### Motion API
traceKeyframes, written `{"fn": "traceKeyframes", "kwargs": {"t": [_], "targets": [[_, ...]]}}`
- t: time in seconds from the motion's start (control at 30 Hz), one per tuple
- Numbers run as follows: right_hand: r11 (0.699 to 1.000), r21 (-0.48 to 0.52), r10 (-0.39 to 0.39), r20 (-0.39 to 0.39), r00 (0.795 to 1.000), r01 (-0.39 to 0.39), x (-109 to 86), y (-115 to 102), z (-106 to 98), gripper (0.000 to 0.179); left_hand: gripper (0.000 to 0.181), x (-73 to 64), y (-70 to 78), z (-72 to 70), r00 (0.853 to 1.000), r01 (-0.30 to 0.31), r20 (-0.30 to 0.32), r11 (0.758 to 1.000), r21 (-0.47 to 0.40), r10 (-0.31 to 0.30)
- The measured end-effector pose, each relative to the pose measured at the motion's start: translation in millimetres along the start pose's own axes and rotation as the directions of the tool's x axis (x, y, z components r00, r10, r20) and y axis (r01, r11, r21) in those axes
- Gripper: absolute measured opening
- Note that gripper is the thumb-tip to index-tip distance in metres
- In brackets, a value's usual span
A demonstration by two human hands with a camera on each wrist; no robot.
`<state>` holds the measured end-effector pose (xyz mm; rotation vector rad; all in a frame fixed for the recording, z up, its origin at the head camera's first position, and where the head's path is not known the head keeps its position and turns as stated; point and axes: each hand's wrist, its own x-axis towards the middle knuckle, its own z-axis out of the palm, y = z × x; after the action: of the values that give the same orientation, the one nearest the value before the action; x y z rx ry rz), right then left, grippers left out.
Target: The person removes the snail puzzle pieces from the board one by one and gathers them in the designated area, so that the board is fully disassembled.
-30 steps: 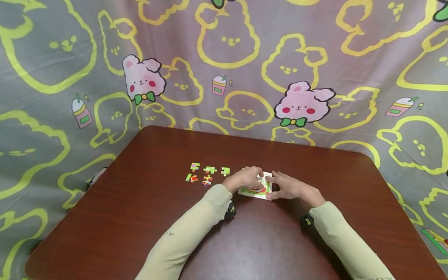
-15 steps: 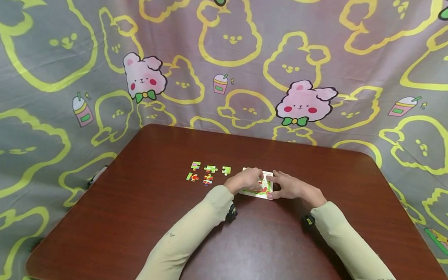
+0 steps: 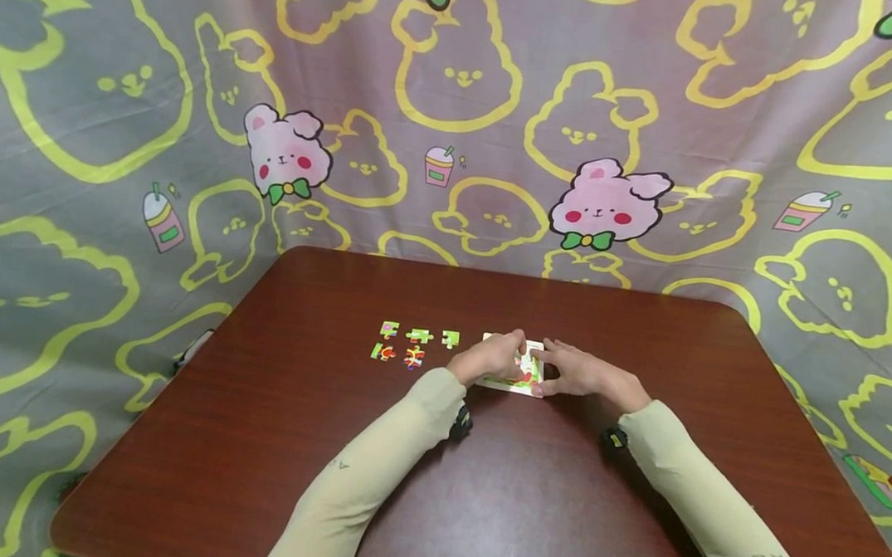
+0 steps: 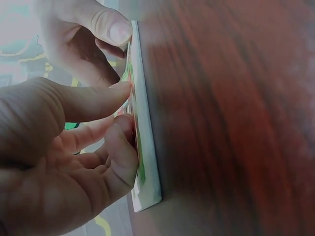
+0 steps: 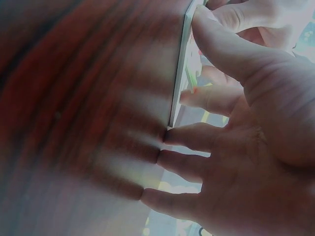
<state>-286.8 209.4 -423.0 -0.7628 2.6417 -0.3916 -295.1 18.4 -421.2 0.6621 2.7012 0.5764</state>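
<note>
A small picture puzzle board [image 3: 511, 388] with a white rim lies flat on the table, its green, red and white picture partly covered by both hands. Over it, my left hand [image 3: 497, 355] has its fingers curled. Thumb [image 4: 120, 93] and index fingertip meet the picture in the left wrist view, pinching what looks like a puzzle piece, mostly hidden. At the board's right side, my right hand [image 3: 580, 374] has its fingers spread nearly straight. In the right wrist view the thumb [image 5: 204, 19] rests on the board's edge, and several fingertips touch the tabletop beyond it.
Several loose jigsaw pieces [image 3: 419, 336], green with red and other colours, lie in two rows left of the board. The brown wooden table [image 3: 526, 498] has rounded corners. A patterned curtain [image 3: 496, 148] with bear and rabbit drawings hangs behind and beside it.
Over the board, my left fingers have shifted slightly, while both arms and the board stay nearly where they were. The loose pieces have not moved.
</note>
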Motion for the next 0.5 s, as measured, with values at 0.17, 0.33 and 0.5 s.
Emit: {"fn": "traceKeyframes", "kwargs": {"t": [0.17, 0.33, 0.5], "targets": [[1.0, -0.002, -0.001, -0.013, 1.0, 0.001, 0.6, 0.8, 0.7, 0.078, 0.033, -1.0, -0.9, 0.7, 1.0, -0.016, -0.024, 1.0, -0.013, 0.015], [1.0, -0.001, -0.011, -0.018, 1.0, 0.011, -0.4, 0.0, 0.4, 0.08, 0.028, -1.7, -1.2, 0.8, 0.998, -0.043, -0.051, 0.999, -0.005, 0.043], [1.0, -0.001, -0.009, -0.011, 1.0, 0.009, -0.3, 0.7, -0.6, 0.079, 0.02, -2.1, 1.2, -1.3, 0.997, -0.068, -0.046, 0.997, -0.024, 0.067]]}}
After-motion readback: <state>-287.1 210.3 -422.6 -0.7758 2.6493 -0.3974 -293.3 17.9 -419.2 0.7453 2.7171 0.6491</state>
